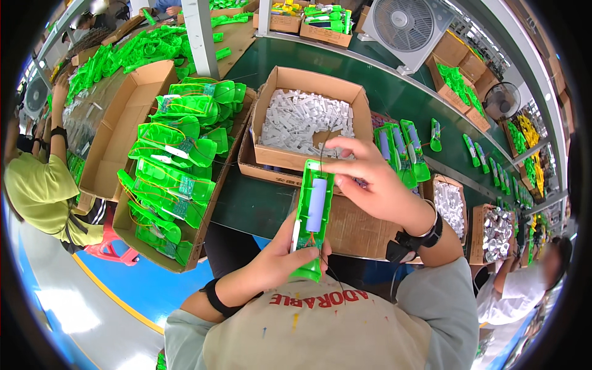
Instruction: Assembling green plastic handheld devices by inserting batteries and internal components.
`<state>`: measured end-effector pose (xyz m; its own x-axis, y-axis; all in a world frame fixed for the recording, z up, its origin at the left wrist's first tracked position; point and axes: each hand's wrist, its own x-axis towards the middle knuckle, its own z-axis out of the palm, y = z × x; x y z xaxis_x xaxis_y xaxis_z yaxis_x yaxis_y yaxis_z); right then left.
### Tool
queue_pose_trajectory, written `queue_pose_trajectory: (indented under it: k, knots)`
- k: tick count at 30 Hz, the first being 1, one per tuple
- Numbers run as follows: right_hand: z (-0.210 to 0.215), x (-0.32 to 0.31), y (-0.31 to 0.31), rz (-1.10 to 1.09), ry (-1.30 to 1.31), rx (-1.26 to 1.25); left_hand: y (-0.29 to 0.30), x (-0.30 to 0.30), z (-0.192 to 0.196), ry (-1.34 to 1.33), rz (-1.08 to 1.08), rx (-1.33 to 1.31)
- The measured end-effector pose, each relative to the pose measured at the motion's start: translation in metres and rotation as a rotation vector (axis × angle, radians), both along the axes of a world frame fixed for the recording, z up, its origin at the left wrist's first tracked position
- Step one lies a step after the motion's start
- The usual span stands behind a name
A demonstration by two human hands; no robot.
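My left hand (pixel 287 262) is wrapped round the lower end of a green plastic half-shell (pixel 302 216), its thumb over a small circuit board (pixel 308 242). Inside the shell lies a pale purple cylindrical battery (pixel 316 206), with red and orange wires at its lower end. At the shell's upper end my right hand (pixel 364 176) has its fingertips and thumb bent close together. A thin dark wire (pixel 322 151) shows beside these fingertips; whatever they pinch is too small to make out. Just beyond stands a cardboard box (pixel 311 154) full of small white plastic parts (pixel 302 117).
To the left, a carton (pixel 198 262) holds stacked green shells with wires and boards (pixel 179 166). Several battery-filled shells (pixel 401 148) lie right on the green bench (pixel 246 203). Boxes of white parts (pixel 449 203) and metallic parts (pixel 496 231) stand farther right. Co-workers sit either side.
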<state>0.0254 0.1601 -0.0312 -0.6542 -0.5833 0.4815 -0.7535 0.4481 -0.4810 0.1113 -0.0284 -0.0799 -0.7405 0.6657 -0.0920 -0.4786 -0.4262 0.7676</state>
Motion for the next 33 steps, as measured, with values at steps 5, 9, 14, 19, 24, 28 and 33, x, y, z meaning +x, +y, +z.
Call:
queue_pose_trajectory:
  k: [5, 9, 14, 19, 24, 28, 33]
  knots:
    - [0.001, 0.039, 0.010, -0.145, -0.340, -0.011, 0.014, -0.001, -0.014, 0.194, 0.222, -0.104]
    - [-0.013, 0.062, 0.008, -0.002, -0.591, 0.299, 0.021, -0.008, -0.023, 0.225, 0.328, -0.194]
    - [-0.028, 0.065, 0.009, -0.037, -0.757, 0.202, 0.034, -0.009, -0.026, 0.208, 0.344, -0.134]
    - [-0.029, 0.064, 0.035, -0.134, -0.623, 0.091, 0.040, -0.014, -0.037, 0.182, 0.359, 0.128]
    - [0.003, 0.017, 0.093, -0.519, -0.437, 0.103, 0.029, -0.023, -0.074, 0.438, 0.274, -0.422]
    - [0.010, -0.068, 0.184, -0.824, -0.161, 0.184, 0.032, -0.034, -0.098, 0.858, 0.504, -0.880]
    - [-0.034, -0.147, 0.280, -1.012, -0.443, 0.313, 0.034, -0.039, -0.103, 1.142, 0.559, -0.965]
